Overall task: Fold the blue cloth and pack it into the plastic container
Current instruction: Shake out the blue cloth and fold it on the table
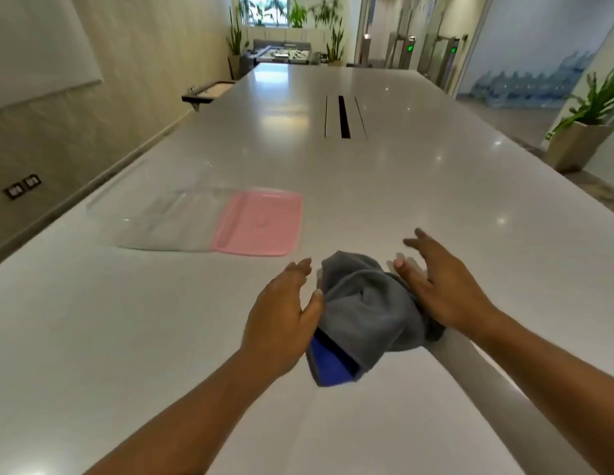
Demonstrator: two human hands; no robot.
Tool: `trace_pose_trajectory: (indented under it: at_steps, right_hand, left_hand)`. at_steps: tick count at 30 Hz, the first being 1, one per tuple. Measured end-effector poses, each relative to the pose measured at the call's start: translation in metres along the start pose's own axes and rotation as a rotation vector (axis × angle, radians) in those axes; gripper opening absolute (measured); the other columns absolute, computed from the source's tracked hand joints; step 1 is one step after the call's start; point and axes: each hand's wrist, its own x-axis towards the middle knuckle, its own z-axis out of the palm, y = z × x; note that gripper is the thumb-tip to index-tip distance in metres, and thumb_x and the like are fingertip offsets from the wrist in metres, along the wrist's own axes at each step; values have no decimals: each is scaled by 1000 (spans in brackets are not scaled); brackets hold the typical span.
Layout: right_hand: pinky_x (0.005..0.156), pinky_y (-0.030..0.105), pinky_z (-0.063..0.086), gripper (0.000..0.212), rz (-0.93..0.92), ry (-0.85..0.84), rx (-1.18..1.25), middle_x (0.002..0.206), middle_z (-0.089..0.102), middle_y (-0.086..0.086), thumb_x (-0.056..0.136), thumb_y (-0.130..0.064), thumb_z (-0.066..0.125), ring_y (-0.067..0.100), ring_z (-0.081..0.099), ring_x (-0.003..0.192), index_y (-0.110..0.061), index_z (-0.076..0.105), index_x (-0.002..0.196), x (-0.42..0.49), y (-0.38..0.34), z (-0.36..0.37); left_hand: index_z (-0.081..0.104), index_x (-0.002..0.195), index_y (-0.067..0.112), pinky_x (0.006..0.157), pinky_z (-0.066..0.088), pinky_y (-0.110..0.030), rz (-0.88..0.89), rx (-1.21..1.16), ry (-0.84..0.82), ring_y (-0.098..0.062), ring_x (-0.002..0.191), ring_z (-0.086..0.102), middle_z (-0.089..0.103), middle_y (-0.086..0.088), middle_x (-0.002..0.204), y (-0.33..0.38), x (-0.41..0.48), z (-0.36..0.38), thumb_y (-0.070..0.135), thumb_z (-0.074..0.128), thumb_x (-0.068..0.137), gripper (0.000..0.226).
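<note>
A crumpled cloth [364,310], grey on top with a bright blue side showing at its near corner, lies in a heap on the white table [418,186] in front of me. My left hand [281,317] hovers at the cloth's left edge, fingers apart, thumb touching the fabric. On the cloth's right side rests my right hand [439,286], fingers spread, holding nothing. The clear plastic container [151,210] sits further away to the left. Its pink lid [261,224] lies flat beside it on the right.
A long dark cable slot [344,116] runs down the table's middle, far ahead. The table's left edge passes close behind the container. A potted plant [586,132] stands on the floor beyond the right edge.
</note>
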Motion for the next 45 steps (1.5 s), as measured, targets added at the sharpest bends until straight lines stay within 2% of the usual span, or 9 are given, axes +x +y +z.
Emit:
trace_pose_trajectory:
  at_steps: [7, 13, 18, 22, 25, 28, 33, 38, 45]
  right_hand:
    - [110, 43, 40, 72, 31, -70, 85, 143, 55, 3, 86, -69, 32, 22, 50, 132, -19, 55, 134, -26, 22, 28]
    - [109, 45, 41, 72, 48, -25, 148, 142, 55, -1, 83, -73, 32, 20, 51, 131, -25, 56, 131, -26, 24, 31]
    - [107, 41, 44, 91, 73, -408, 439, 149, 43, -16, 69, -78, 62, 14, 44, 136, -39, 35, 146, -17, 36, 8]
    - [106, 34, 46, 114, -28, -589, 396, 152, 35, -19, 58, -68, 79, 6, 42, 135, -41, 19, 151, -20, 38, -16]
    - [104, 33, 43, 110, -257, -452, 71, 138, 44, -20, 56, -70, 79, 7, 48, 125, -42, 24, 147, -24, 31, -8]
    - [102, 30, 45, 97, -229, -333, 147, 137, 48, -22, 63, -64, 78, 2, 50, 122, -44, 29, 144, -32, 27, -2]
    - [83, 31, 57, 37, -152, -50, 188, 105, 71, -19, 78, -22, 68, 0, 66, 96, -39, 65, 110, -36, 26, -11]
    - [65, 13, 53, 40, -151, 175, 212, 85, 69, -20, 88, -1, 61, -8, 65, 87, -40, 66, 90, -26, 9, -39]
    - [73, 0, 46, 22, -269, 328, 250, 86, 68, -14, 91, -9, 57, -16, 63, 83, -28, 67, 97, 3, -31, -108]
  left_hand:
    - [53, 131, 27, 90, 48, -25, 60, 69, -23, -6, 107, 59, 64, 9, 123, -8, -12, 6, 46, 43, 95, 41]
    - [49, 134, 31, 97, 49, -32, 51, 64, -39, -8, 114, 57, 61, 10, 129, -8, -14, 7, 57, 39, 91, 51]
    - [10, 148, 47, 117, 7, -32, 226, -76, -302, 1, 146, -4, 4, 26, 158, -2, -16, -10, 63, 63, 75, 91]
    - [24, 145, 49, 120, 2, -32, 320, 61, -288, 6, 143, -10, 1, 27, 158, -2, -15, -6, 65, 65, 73, 84]
    - [44, 136, 47, 118, 6, -28, 332, 4, -218, 9, 143, 2, 20, 27, 155, -4, -16, -1, 54, 58, 85, 54]
    - [59, 124, 42, 115, 21, -28, 318, -32, -123, 9, 139, 21, 42, 26, 144, -7, -15, -2, 48, 51, 88, 37]
    - [67, 104, 25, 88, 54, -31, 170, -333, -24, -8, 102, 66, 72, 12, 101, 11, -12, -17, 16, 53, 96, 19]
    - [60, 99, 18, 70, 50, -15, 207, -341, 127, -6, 78, 65, 68, 8, 83, 35, 13, -47, 11, 57, 94, 9]
    - [60, 119, 30, 60, 46, -11, 366, -16, 198, -3, 61, 53, 52, 16, 71, 69, 43, -77, 6, 73, 75, 52]
